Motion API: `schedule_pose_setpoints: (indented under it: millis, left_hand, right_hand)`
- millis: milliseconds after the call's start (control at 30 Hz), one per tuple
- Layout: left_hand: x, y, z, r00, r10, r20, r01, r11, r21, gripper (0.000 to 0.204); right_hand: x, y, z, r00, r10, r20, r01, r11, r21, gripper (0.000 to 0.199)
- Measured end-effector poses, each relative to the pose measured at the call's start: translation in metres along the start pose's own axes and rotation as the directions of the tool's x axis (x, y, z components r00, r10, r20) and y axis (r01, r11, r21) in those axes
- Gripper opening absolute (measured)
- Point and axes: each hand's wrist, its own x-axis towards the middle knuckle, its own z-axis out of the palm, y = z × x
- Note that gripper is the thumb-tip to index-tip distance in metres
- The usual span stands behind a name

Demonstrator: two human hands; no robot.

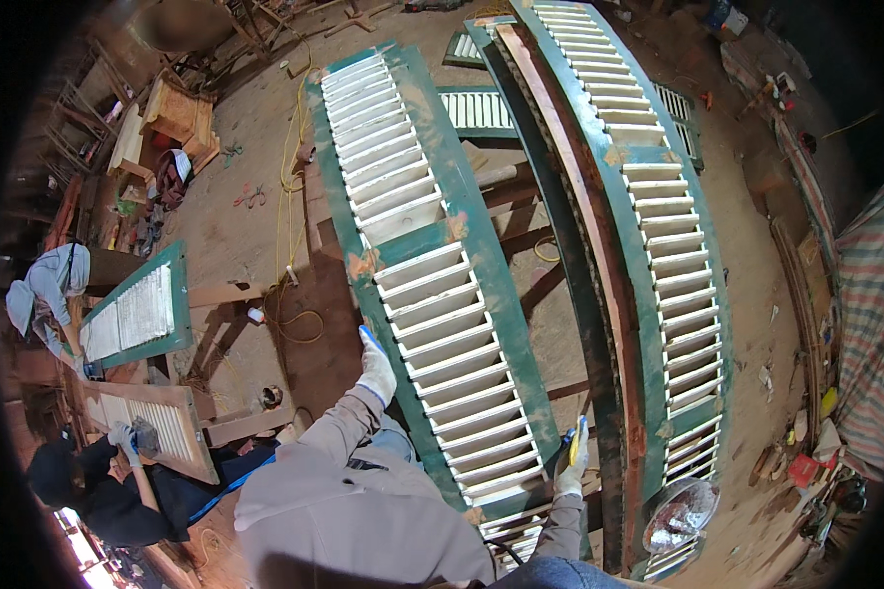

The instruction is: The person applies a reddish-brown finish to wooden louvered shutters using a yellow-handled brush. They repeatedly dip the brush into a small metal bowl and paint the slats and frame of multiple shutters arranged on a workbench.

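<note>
A long louvred shutter [506,294] with a green frame and white slats lies in front of me, its green paint worn to brown in patches. My left hand [376,369], in a white glove with blue fingertips, rests at the shutter's left edge with its fingers stretched out. Near the lower right corner, my right hand [573,473], also gloved, is closed round a scraper-like tool [573,454] with a yellow handle part and a dark blade; the glove hides some of it. A second green shutter [650,275] stands to the right beside brown boards [599,265].
At the left, one person in black [108,491] works on a bare wooden shutter [152,422]; another in pale clothing [49,285] bends over a green one [142,309]. A clear plastic-like round thing [680,515] sits low right. Yellow cord [290,187] trails over the floor.
</note>
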Motion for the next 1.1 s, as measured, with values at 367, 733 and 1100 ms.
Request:
schedule_pose_setpoints:
  millis: [367,733,1100]
  left_hand:
    - [0.0,-0.002,-0.001,0.998,-0.059,0.034,0.064,0.98,-0.188,0.076]
    - [-0.104,0.075,0.057,0.99,-0.122,-0.073,0.091,0.936,-0.34,0.071]
    - [-0.061,0.031,0.049,0.976,-0.178,-0.126,0.151,0.968,-0.198,0.056]
  right_hand:
    - [0.011,0.032,-0.017,0.999,-0.029,0.026,0.022,0.972,0.236,0.046]
    - [-0.019,-0.011,-0.026,0.988,-0.081,-0.128,0.089,0.995,0.055,0.04]
    - [-0.052,-0.071,0.006,0.883,-0.439,-0.165,0.286,0.784,-0.551,0.039]
